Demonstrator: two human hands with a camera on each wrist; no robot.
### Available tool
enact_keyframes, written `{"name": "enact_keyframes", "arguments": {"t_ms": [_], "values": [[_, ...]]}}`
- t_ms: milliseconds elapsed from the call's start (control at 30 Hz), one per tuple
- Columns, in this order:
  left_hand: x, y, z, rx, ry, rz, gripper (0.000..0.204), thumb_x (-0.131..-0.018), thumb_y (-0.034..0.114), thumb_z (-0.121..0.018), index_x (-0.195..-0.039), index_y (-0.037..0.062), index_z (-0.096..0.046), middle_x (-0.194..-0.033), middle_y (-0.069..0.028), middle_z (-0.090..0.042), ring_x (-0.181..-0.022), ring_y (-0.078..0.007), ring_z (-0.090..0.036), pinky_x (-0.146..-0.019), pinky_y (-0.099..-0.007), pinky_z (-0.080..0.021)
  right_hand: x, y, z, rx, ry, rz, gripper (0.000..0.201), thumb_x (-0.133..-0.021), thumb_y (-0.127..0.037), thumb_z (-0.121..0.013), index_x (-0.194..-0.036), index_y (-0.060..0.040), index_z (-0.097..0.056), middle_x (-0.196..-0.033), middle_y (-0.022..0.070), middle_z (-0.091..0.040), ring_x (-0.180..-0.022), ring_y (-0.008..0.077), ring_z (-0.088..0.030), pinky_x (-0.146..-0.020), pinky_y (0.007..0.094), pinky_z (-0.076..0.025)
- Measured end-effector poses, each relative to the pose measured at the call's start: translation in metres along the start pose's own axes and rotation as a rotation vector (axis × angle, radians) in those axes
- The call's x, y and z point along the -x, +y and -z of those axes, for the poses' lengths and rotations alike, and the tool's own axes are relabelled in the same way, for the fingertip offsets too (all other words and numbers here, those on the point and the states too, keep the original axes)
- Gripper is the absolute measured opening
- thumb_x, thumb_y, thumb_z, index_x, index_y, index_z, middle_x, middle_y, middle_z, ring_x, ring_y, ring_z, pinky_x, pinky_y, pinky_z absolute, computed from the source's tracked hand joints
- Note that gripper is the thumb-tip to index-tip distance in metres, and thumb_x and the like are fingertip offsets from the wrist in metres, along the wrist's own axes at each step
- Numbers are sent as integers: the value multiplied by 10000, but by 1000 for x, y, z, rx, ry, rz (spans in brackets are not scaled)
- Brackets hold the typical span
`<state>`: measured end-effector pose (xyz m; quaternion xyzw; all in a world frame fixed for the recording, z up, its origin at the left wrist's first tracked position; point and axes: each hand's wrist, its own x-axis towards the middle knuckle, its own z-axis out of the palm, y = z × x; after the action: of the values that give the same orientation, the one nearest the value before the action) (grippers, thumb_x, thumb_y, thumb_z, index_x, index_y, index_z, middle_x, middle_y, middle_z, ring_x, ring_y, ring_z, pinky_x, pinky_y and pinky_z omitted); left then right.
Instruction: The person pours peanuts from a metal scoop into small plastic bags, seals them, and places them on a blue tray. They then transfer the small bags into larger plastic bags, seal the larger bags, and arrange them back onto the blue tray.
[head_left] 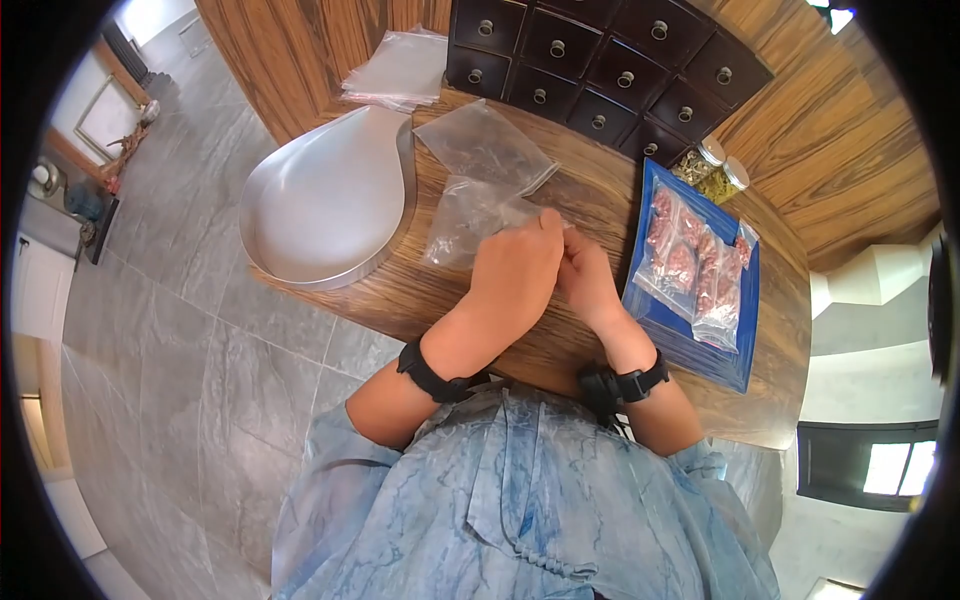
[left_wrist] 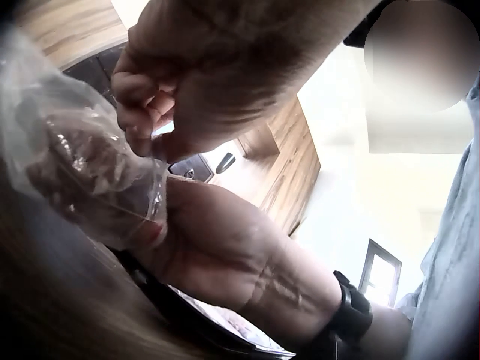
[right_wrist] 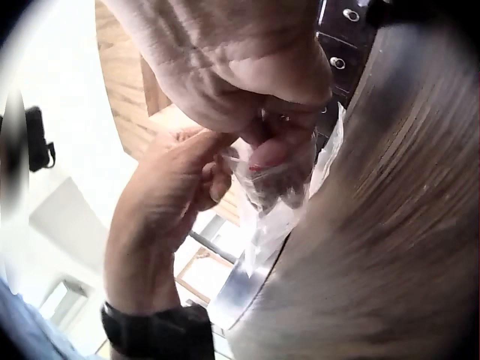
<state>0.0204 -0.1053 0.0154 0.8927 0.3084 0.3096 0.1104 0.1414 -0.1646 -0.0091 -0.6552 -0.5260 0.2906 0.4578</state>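
Observation:
In the head view my left hand [head_left: 512,275] and right hand [head_left: 592,280] meet above the wooden table, fingertips together. Between them they pinch the mouth of a clear plastic zip bag [head_left: 462,215], whose body spreads to the left. Seen from the left wrist, the thin film of the zip bag [left_wrist: 75,142] puffs out beside the fingers, with a small reddish patch near its edge. My right hand's fingers [right_wrist: 281,184] show through the plastic in the right wrist view. Another clear bag [head_left: 480,140] lies flat just behind the held one.
A teardrop-shaped metal tray [head_left: 325,195] stands at the left. Behind it is a stack of clear bags [head_left: 402,62]. On the right, a blue tray [head_left: 655,322] bears bags of reddish pieces [head_left: 675,240]. Two lidded jars [head_left: 722,182] and a dark drawer cabinet [head_left: 590,70] stand behind.

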Motion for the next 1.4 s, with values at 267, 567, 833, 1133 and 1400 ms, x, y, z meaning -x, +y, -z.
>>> {"name": "enact_keyframes", "arguments": {"t_ms": [267, 567, 833, 1133, 1400], "values": [[6, 18, -13, -107, 38, -112, 133, -775, 58, -576, -892, 45, -515, -737, -106, -609, -630, -257, -643, -517, -328, -505, 0, 7, 12, 284, -110, 155, 208, -803, -4, -609, -1010, 13, -597, -890, 183, -666, -833, 294, -652, -734, 340, -498], [18, 12, -19, -23, 77, -147, 254, -775, 60, -583, -1025, 30, -545, -847, -86, -614, -655, -226, -646, -526, -304, -506, 4, 12, 1, -596, -31, -238, 159, -908, 15, -487, -996, 0, -619, -905, 31, -640, -803, 102, -584, -662, 267, -486], [21, 19, -18, 68, -27, -120, 268, -778, 34, -572, -1043, 8, -542, -831, -113, -604, -693, -248, -640, -540, -312, -510, 2, 22, -1, -646, -11, -421, 251, -934, -16, -481, -1174, 34, -533, -1020, 74, -606, -900, 121, -558, -775, 249, -477], [22, 23, -25, 116, 20, -127, 243, -794, 69, -577, -1033, 24, -570, -829, -116, -617, -671, -252, -641, -534, -318, -512, -3, 29, 4, -1066, -284, -392, 225, -947, -89, -497, -1145, 13, -527, -1048, 63, -590, -933, 121, -557, -785, 256, -482], [23, 12, -18, 145, -13, -42, 260, -828, 87, -576, -1084, 47, -554, -878, -117, -645, -697, -258, -652, -554, -341, -521, -1, 1, 18, -445, -298, -401, 160, -906, -14, -499, -1030, 19, -595, -954, 46, -622, -875, 113, -568, -771, 250, -469]]}}
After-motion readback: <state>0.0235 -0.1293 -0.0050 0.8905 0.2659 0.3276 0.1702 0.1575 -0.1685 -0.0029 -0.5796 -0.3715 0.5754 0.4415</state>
